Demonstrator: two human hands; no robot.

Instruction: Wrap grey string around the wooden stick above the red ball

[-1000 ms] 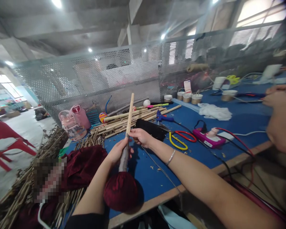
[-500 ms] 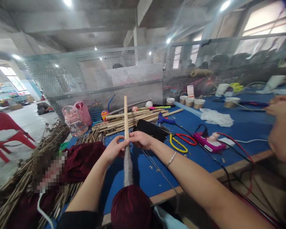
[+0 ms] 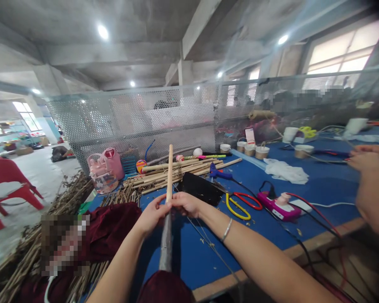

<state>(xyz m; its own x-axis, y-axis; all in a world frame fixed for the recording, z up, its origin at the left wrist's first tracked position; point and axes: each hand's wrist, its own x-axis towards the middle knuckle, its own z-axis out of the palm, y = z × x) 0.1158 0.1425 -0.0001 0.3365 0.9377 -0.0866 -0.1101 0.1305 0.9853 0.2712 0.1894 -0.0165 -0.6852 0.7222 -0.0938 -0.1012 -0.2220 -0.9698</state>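
A pale wooden stick (image 3: 170, 172) points up and away from me, its lower part grey and rough. At its near end is a rounded bundle of dark red cloth (image 3: 164, 289), cut off by the picture's bottom edge. My left hand (image 3: 154, 215) is closed round the stick where pale wood meets grey. From the other side my right hand (image 3: 187, 204), with a bracelet on its wrist, pinches the stick at the same spot. Thin strands (image 3: 210, 242) run from beneath my right hand to the table's front edge; whether its fingers hold them is hidden.
On the blue table (image 3: 189, 256) lie pale sticks (image 3: 189, 168), a black sheet (image 3: 198, 188), yellow-and-red handled shears (image 3: 240, 206), a blue glue gun (image 3: 219, 172) and a purple power strip (image 3: 279, 206). Dried stalks (image 3: 60, 195) lie left. A co-worker's hands (image 3: 371, 168) work at right.
My view has tilted upward, so the table sits lower in the picture and less of the red bundle shows. Both hands keep their hold on the stick, which leans slightly more to the right.
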